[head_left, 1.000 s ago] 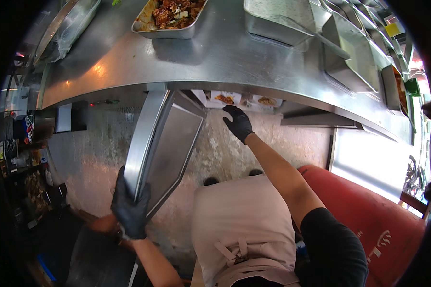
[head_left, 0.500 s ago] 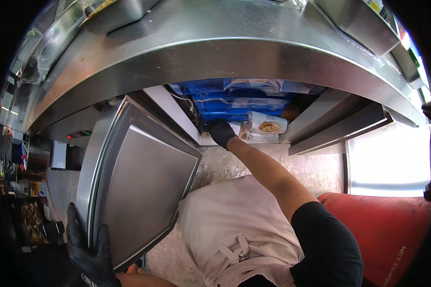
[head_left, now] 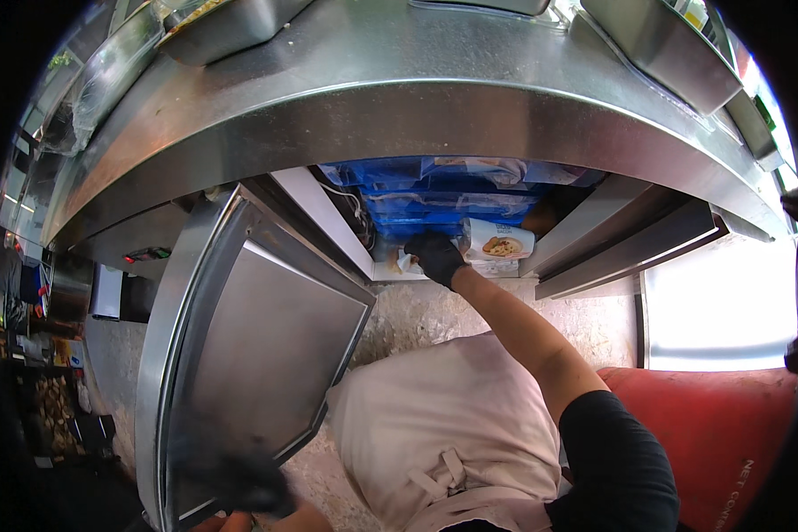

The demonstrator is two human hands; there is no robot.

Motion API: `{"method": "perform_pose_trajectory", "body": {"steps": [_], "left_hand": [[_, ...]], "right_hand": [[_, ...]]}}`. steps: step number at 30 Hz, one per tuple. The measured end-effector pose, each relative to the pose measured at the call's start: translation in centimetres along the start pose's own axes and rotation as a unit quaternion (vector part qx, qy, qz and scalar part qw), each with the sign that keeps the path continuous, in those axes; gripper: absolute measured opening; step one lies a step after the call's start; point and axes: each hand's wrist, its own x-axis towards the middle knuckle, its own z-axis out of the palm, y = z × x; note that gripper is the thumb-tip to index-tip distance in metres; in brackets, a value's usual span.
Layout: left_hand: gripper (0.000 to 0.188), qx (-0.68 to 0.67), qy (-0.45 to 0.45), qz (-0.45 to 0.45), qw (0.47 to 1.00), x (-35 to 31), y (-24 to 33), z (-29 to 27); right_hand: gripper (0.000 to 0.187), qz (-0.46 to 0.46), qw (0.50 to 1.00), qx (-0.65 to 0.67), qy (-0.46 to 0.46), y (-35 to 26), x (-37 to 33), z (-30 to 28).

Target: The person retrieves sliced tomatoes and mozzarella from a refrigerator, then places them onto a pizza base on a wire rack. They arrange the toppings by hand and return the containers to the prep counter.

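Below the steel bench (head_left: pixel 399 102), my right fingers (head_left: pixel 424 248) are touching a small white item (head_left: pixel 405 262) in the open cabinet (head_left: pixel 322 222), grip unclear; printed packet (head_left: pixel 500 241) lying just beside. My left fingers (head_left: pixel 262 486) are blurring before the cabinet door (head_left: pixel 270 328).

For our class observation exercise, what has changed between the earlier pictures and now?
The door has swung wider since the first picture. The left hand has let go of its edge and moved right, blurred. The right hand has reached into the cabinet, then shifted slightly right, toward the printed packet; a white wrapper is against it, grip unclear. Since the second picture, blue crates and printed packet stayed put.
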Motion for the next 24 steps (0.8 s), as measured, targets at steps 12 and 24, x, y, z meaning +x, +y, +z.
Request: {"method": "perform_pose_trajectory", "body": {"steps": [12, 24], "left_hand": [[0.056, -0.262, -0.129, -0.199, 0.935, -9.8, -3.5, 42.8], [0.03, -0.273, -0.088, -0.314, 0.905, -13.8, -3.4, 39.8]], "right_hand": [[0.025, 0.049, 0.977, 0.181, -0.104, -0.6, 0.2, -2.3], [0.042, 0.361, 0.872, 0.32, -0.082, -3.1, 9.8, 13.7]]}}
